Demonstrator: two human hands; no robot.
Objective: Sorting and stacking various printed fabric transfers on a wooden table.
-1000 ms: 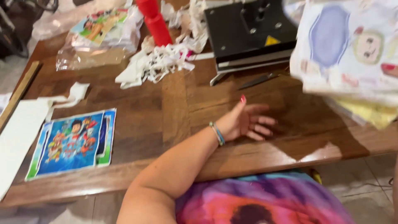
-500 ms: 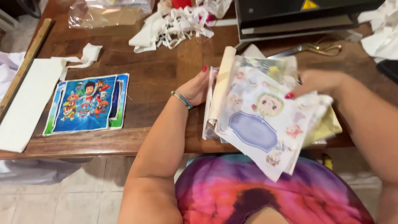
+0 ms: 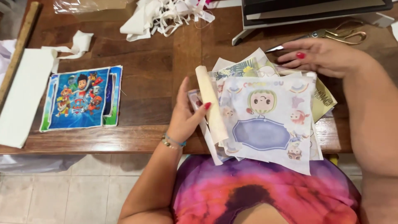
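A person seated at a brown wooden surface point(image 3: 157, 70) now has a stack of printed sheets point(image 3: 267, 120) lying flat before them, where half a second ago the same stack was still being brought down at an angle; it has settled, overhanging the near edge toward the tie-dyed shirt point(image 3: 265, 191). The left hand point(image 3: 186, 116) presses against the stack's left side, its fingers point(image 3: 206, 107) closed around a curled, cream-coloured edge of a sheet. The right hand point(image 3: 321, 56) rests on the far right corner of the stack, fingers spread flat and holding nothing, only pinning the paper down. Beyond the right fingers stands a black-and-white press machine point(image 3: 315, 12), with gold-handled scissors point(image 3: 338, 35) just past the fingertips. Well to the left of the left fingers lies a blue cartoon print point(image 3: 81, 99), beside a plain white sheet point(image 3: 23, 97). Farther off, a heap of white paper trimmings point(image 3: 166, 16) sits near the back. With the stack at rest, both hands appear placed to steady or sort it.
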